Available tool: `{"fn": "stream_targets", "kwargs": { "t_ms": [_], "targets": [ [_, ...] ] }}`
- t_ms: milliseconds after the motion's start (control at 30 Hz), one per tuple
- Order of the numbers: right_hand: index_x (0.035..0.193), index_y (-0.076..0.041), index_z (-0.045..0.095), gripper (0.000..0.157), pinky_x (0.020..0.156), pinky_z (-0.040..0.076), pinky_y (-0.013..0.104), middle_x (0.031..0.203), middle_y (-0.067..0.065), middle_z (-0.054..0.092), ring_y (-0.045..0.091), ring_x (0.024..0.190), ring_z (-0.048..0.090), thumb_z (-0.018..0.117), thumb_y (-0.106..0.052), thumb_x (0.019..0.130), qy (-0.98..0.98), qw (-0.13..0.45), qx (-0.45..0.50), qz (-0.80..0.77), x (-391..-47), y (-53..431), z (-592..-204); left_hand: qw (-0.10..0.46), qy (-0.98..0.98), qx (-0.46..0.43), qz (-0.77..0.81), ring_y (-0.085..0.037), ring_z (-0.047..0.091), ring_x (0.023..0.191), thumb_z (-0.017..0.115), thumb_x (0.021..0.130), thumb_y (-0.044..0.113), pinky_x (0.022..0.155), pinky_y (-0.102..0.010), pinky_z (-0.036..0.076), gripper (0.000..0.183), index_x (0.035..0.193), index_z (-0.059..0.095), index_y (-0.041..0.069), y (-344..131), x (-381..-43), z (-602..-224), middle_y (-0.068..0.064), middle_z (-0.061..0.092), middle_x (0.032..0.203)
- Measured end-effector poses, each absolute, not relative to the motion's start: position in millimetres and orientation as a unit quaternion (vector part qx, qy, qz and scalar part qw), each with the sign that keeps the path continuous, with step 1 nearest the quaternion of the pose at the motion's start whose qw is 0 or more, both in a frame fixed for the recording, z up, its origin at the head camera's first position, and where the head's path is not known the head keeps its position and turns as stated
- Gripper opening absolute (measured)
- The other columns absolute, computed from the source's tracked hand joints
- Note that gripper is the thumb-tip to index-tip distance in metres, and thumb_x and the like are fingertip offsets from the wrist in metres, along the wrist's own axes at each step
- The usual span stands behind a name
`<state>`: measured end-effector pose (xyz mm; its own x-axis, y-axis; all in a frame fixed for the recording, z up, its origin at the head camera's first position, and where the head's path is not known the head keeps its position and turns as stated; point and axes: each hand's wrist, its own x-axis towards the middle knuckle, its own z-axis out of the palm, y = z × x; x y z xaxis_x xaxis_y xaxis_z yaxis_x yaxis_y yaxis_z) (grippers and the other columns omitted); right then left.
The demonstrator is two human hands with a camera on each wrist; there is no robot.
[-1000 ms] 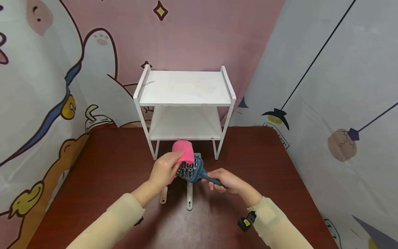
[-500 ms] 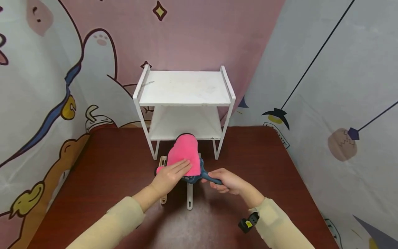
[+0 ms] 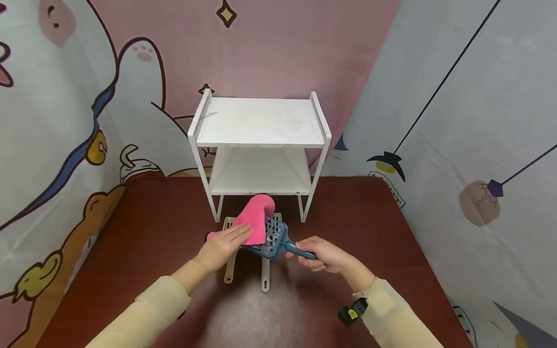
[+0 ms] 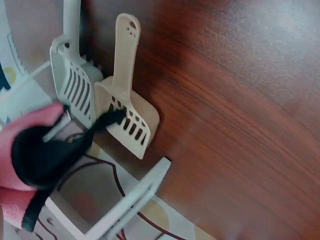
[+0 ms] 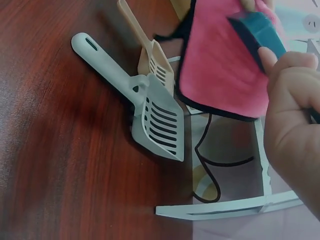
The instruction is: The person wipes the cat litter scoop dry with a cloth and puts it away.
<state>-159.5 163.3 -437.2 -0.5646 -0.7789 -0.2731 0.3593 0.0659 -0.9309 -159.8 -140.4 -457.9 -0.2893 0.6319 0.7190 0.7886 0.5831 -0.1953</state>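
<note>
My right hand point(image 3: 322, 255) holds a blue slotted litter scoop point(image 3: 277, 240) by its handle, raised over the table. With my left hand point(image 3: 223, 245) I hold a pink cloth point(image 3: 256, 218) with black edging against the scoop's far-left end. The left fingers lie extended on top of the cloth; the thumb is hidden. Part of the cloth hangs below the scoop, as the right wrist view shows the pink cloth point(image 5: 220, 70) behind the blue scoop point(image 5: 257, 35). In the left wrist view a black strap or edge of the cloth point(image 4: 45, 155) hangs down, blurred.
A beige litter scoop point(image 4: 125, 95) and a whitish litter scoop point(image 5: 157, 120) lie side by side on the dark red-brown table point(image 3: 156, 232). Behind them stands a white two-tier shelf point(image 3: 259, 123), its feet close to the scoops. Printed curtains surround the table.
My left hand went from pinching the cloth to lying over it, then slid left with it. More of the blue scoop's slotted face is uncovered. The right hand stays almost in place.
</note>
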Motion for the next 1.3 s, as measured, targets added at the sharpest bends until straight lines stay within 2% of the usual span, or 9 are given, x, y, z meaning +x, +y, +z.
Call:
{"fn": "stream_targets", "kwargs": {
  "t_ms": [100,200,333,500,667,900,967,1200,1300],
  "targets": [
    [0.101,-0.006,0.063,0.034,0.041,0.028,0.012,0.061,-0.011,0.050,-0.003,0.040,0.034,0.032,-0.021,0.102,0.559,0.440,-0.183,-0.678,-160.4,166.3,-438.7,0.388,-0.816,-0.406,-0.139,-0.022,0.068,0.093,0.055,0.093,0.006,0.077,-0.032,0.053,0.019,0.106,0.068,0.002,-148.0,-162.1,-454.5,-0.012,0.070,0.104],
    [0.102,-0.007,0.063,0.038,0.041,0.030,0.011,0.062,-0.011,0.053,-0.003,0.040,0.036,0.028,-0.021,0.103,0.536,0.447,-0.178,-0.694,-161.9,168.5,-441.6,0.381,-0.829,-0.363,-0.187,-0.024,0.068,0.092,0.075,0.072,-0.002,0.075,-0.035,0.053,0.036,0.107,0.068,0.001,-152.4,-162.5,-449.1,-0.014,0.070,0.104],
    [0.100,-0.007,0.062,0.040,0.041,0.031,0.011,0.062,-0.012,0.056,-0.002,0.040,0.035,0.026,-0.022,0.104,0.528,0.448,-0.157,-0.704,-163.6,168.7,-445.2,0.398,-0.821,-0.351,-0.213,-0.026,0.068,0.087,0.059,0.091,0.011,0.073,-0.036,0.054,0.020,0.105,0.068,0.000,-148.0,-158.6,-443.0,-0.014,0.071,0.099],
    [0.096,-0.009,0.063,0.043,0.041,0.031,0.011,0.060,-0.012,0.055,-0.003,0.039,0.036,0.022,-0.020,0.103,0.521,0.453,-0.132,-0.711,-163.4,164.0,-447.6,0.413,-0.796,-0.391,-0.207,-0.022,0.069,0.083,0.035,0.101,0.025,0.071,-0.033,0.054,0.042,0.102,0.069,0.000,-129.3,-151.0,-440.8,-0.012,0.072,0.096],
    [0.097,-0.008,0.062,0.045,0.041,0.030,0.011,0.060,-0.011,0.055,-0.004,0.038,0.036,0.019,-0.020,0.104,0.480,0.478,-0.110,-0.727,-161.2,157.8,-445.8,0.385,-0.802,-0.414,-0.193,-0.020,0.069,0.087,0.040,0.100,0.027,0.074,-0.030,0.054,0.040,0.102,0.070,0.001,-118.6,-145.3,-445.0,-0.011,0.072,0.097],
    [0.097,-0.007,0.061,0.046,0.040,0.029,0.010,0.060,-0.010,0.055,-0.004,0.038,0.036,0.017,-0.019,0.104,0.434,0.499,-0.097,-0.744,-159.7,158.6,-442.6,0.355,-0.826,-0.398,-0.180,-0.021,0.069,0.089,0.078,0.074,0.012,0.078,-0.031,0.054,0.031,0.102,0.070,0.002,-123.4,-146.2,-445.7,-0.011,0.072,0.099],
    [0.097,-0.007,0.061,0.047,0.040,0.029,0.010,0.060,-0.010,0.055,-0.004,0.038,0.036,0.017,-0.019,0.104,0.433,0.499,-0.099,-0.744,-160.3,160.4,-441.4,0.357,-0.828,-0.392,-0.182,-0.022,0.068,0.089,0.072,0.081,0.012,0.077,-0.032,0.054,0.024,0.102,0.070,0.001,-126.2,-148.8,-446.3,-0.011,0.072,0.099],
    [0.099,-0.008,0.062,0.049,0.040,0.027,0.010,0.060,-0.011,0.052,-0.002,0.039,0.030,0.015,-0.019,0.104,0.431,0.499,-0.121,-0.742,-163.1,167.2,-438.1,0.349,-0.859,-0.301,-0.223,-0.024,0.069,0.082,0.083,0.065,0.005,0.071,-0.036,0.055,0.035,0.098,0.072,0.003,-141.1,-158.5,-448.2,-0.012,0.072,0.091],
    [0.100,-0.009,0.062,0.047,0.041,0.027,0.011,0.061,-0.011,0.052,-0.001,0.040,0.029,0.017,-0.021,0.104,0.441,0.498,-0.129,-0.735,-163.6,169.4,-437.3,0.318,-0.881,-0.226,-0.269,-0.024,0.068,0.077,0.079,0.071,0.006,0.067,-0.037,0.054,0.030,0.100,0.072,0.004,-148.9,-160.1,-446.6,-0.013,0.072,0.087]
  ]
}}
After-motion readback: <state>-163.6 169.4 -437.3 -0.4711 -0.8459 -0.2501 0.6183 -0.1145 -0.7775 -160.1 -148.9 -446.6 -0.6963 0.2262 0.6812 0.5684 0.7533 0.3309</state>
